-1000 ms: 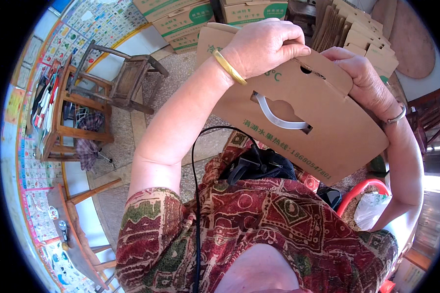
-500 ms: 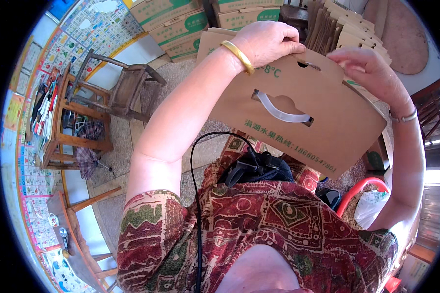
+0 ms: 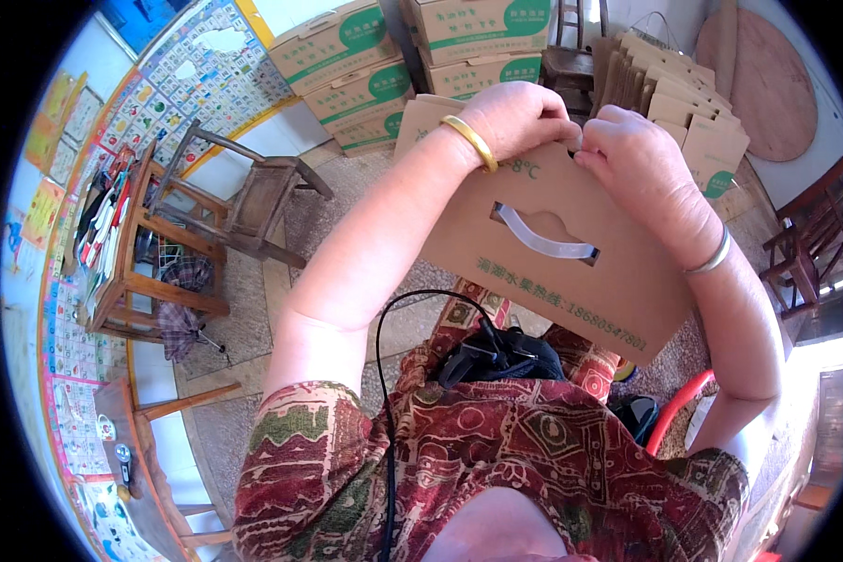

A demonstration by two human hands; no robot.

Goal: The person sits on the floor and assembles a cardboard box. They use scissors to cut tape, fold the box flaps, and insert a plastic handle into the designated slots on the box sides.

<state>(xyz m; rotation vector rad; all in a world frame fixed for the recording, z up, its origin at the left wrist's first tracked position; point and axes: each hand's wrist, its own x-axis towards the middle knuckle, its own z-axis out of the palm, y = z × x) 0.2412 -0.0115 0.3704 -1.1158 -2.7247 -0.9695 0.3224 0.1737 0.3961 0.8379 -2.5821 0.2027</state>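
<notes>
A flat brown cardboard carton [image 3: 534, 281] with green printing is held tilted in front of me, and a white plastic handle [image 3: 545, 245] is fitted through two slots in its face. My left hand [image 3: 520, 122], with a gold bangle on its wrist, is closed at the carton's upper edge. My right hand [image 3: 635, 164], wearing a silver bangle, pinches beside it at a small dark slot near that edge. A small pale bit shows between the fingertips; the fingers hide what it is.
Stacked printed cartons [image 3: 347, 75] stand at the far wall. A row of flat cardboard pieces [image 3: 670, 94] leans by a round wooden board [image 3: 768, 84]. Left are a wooden chair [image 3: 253, 201] and a wooden stand [image 3: 159, 290]. A black cable [image 3: 381, 375] hangs before my body.
My right hand has moved left and inward from the carton's right side to the slot, meeting my left hand. It has gone from loosely spread fingers to a pinch.
</notes>
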